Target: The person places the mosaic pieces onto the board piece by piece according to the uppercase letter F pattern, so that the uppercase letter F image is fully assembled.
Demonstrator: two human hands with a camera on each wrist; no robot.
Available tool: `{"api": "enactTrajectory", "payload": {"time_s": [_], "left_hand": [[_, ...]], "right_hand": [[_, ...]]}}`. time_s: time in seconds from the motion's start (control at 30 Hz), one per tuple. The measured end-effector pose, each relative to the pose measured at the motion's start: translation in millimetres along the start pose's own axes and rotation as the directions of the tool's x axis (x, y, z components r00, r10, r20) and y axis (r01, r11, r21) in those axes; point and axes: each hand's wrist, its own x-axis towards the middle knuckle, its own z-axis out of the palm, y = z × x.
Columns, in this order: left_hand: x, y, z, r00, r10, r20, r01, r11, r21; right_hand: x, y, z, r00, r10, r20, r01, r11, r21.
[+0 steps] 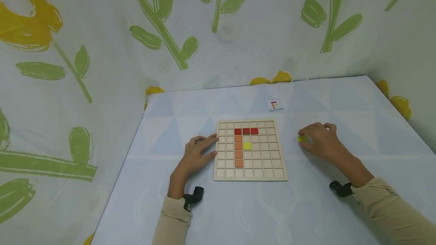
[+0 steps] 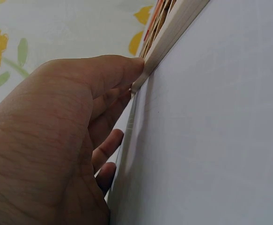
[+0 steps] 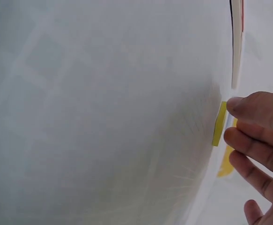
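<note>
A square wooden grid board (image 1: 267, 173) lies on the table with three red tiles (image 1: 246, 131) in a row, several orange tiles (image 1: 239, 146) in a column below the leftmost red one, and a single yellow tile (image 1: 246, 146) beside the column. My left hand (image 1: 197, 153) rests at the board's left edge, fingertips and thumb touching its side; the left wrist view shows the thumb against the wooden rim (image 2: 176, 37). Right of the board, my right hand (image 1: 321, 142) pinches another yellow tile (image 3: 219, 124) between thumb and fingers, close over the table.
A small card (image 1: 274, 104) printed with a coloured grid pattern lies behind the board. The pale patterned table (image 1: 204, 214) meets a floral cloth wall (image 1: 252, 48) at the back. Black wrist cameras (image 1: 194, 195) sit at both cuffs.
</note>
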Motion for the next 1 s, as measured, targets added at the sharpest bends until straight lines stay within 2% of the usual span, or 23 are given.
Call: {"api": "enactTrajectory", "payload": {"time_s": [0.23, 0.63, 1.0], "left_hand": [[-1.8, 0.9, 0.0, 1.0, 0.006, -0.008, -0.006, 1.0, 0.004], [-0.5, 3.9, -3.0, 1.0, 0.01, 0.011, -0.01, 1.0, 0.022], [-1.5, 3.5, -2.3, 1.0, -0.008, 0.016, 0.007, 1.0, 0.018]], "right_hand": [[1.4, 6, 3, 1.0, 0.02, 0.004, -0.02, 1.0, -0.019], [1.8, 7, 3, 0.999, 0.033, 0.018, -0.034, 0.999, 0.015], [3.4, -6, 0, 0.999, -0.049, -0.004, 0.049, 0.999, 0.014]]}}
